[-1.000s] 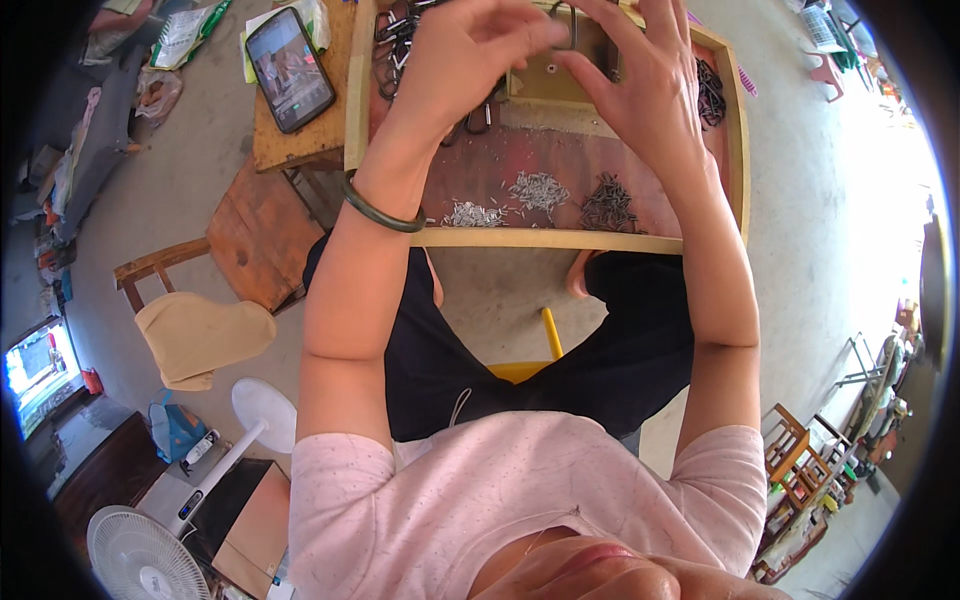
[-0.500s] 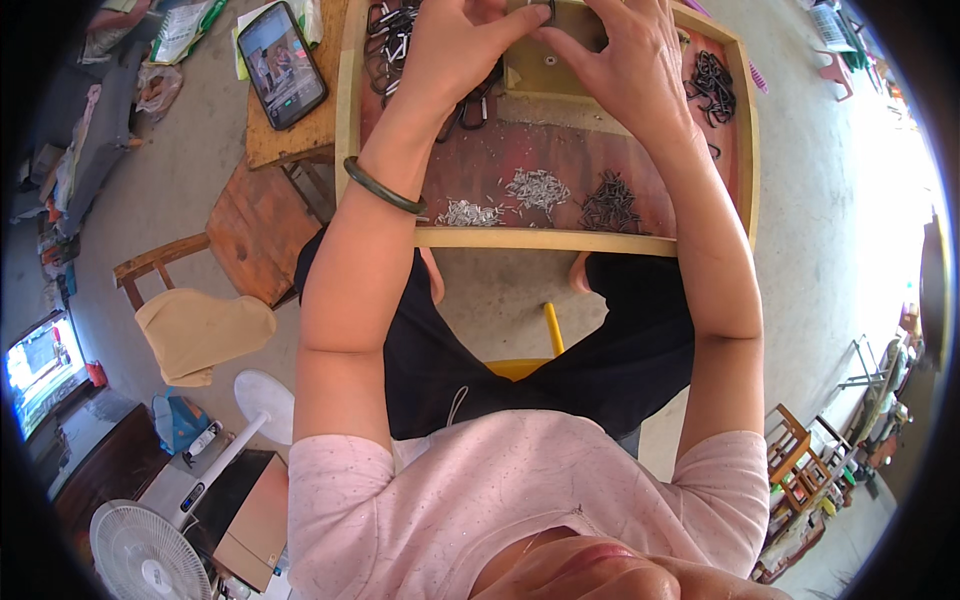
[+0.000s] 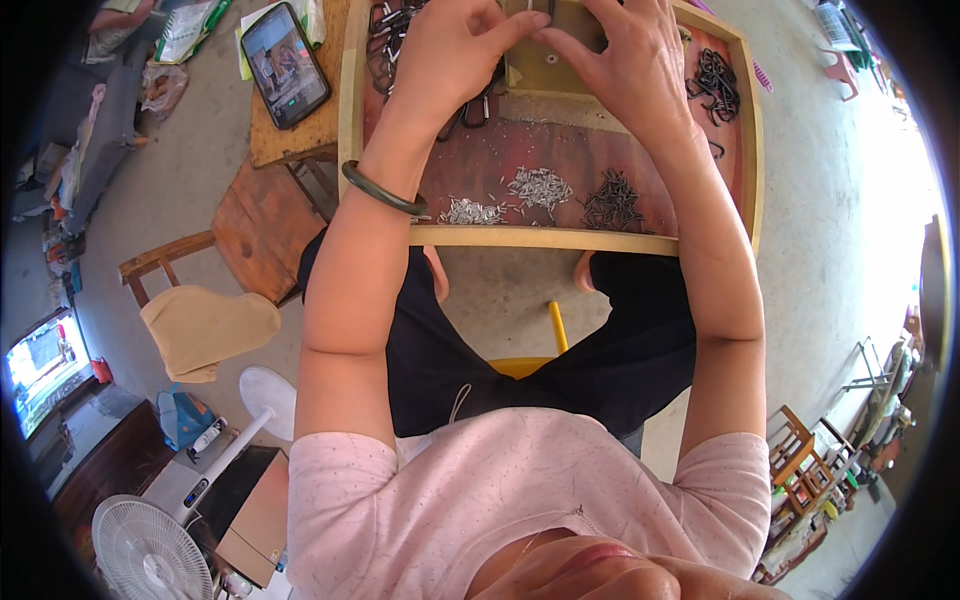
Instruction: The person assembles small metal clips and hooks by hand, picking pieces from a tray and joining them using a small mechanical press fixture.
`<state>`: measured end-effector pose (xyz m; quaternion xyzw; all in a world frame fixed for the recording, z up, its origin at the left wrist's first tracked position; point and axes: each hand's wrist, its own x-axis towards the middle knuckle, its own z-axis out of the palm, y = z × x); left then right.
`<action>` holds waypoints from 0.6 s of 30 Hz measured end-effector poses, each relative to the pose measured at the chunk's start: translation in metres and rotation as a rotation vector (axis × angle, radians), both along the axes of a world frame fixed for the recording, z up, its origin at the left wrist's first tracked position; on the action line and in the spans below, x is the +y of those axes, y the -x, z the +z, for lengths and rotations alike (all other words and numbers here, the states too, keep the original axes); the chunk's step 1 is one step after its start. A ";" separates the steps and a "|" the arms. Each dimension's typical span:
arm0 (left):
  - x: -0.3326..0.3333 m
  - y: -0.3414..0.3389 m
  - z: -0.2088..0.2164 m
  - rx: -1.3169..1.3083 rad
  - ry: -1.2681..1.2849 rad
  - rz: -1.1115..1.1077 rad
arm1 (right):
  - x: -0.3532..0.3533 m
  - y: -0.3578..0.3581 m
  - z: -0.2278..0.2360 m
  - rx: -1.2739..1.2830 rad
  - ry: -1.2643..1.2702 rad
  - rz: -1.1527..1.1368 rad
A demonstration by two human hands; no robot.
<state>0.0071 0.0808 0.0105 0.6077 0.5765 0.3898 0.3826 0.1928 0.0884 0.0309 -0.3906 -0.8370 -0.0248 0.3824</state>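
Note:
Both hands meet at the upper edge of the picture, over a yellowish metal block [image 3: 550, 75] with a small round screw in it. My left hand [image 3: 465, 45] is closed, its thumb and fingers bent together around a thin dark piece too small to name. My right hand [image 3: 635, 65] reaches its thumb toward the left thumb; its other fingertips are cut off by the frame. Black and silver carabiners [image 3: 474, 110] lie beside the left hand. Dark bent hooks [image 3: 713, 85] are heaped right of the right hand.
The wooden-rimmed tray [image 3: 540, 238] holds silver pins [image 3: 540, 190], more silver bits [image 3: 470, 212] and dark pins [image 3: 612, 203] near its front edge. A phone [image 3: 285, 65] leans on the wooden table at left. A chair [image 3: 265, 230] and a white fan [image 3: 155, 550] stand further left.
The dark curved piece between the thumbs has turned or shifted upward and shows less. My hands stay in nearly the same place; the whole view has shifted slightly.

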 end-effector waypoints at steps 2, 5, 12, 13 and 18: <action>0.003 0.002 -0.002 0.048 -0.080 -0.019 | 0.001 -0.001 0.000 -0.002 -0.007 -0.001; 0.007 0.008 -0.006 0.100 -0.145 -0.054 | 0.001 -0.001 -0.002 0.009 -0.005 0.008; -0.001 0.001 -0.009 0.320 -0.173 0.047 | 0.004 -0.008 0.021 0.137 0.160 0.069; -0.003 -0.001 -0.010 0.318 -0.171 0.049 | 0.008 -0.008 0.019 0.192 0.241 0.074; -0.010 -0.009 -0.016 0.342 -0.357 0.146 | 0.016 0.005 0.010 0.022 0.124 0.049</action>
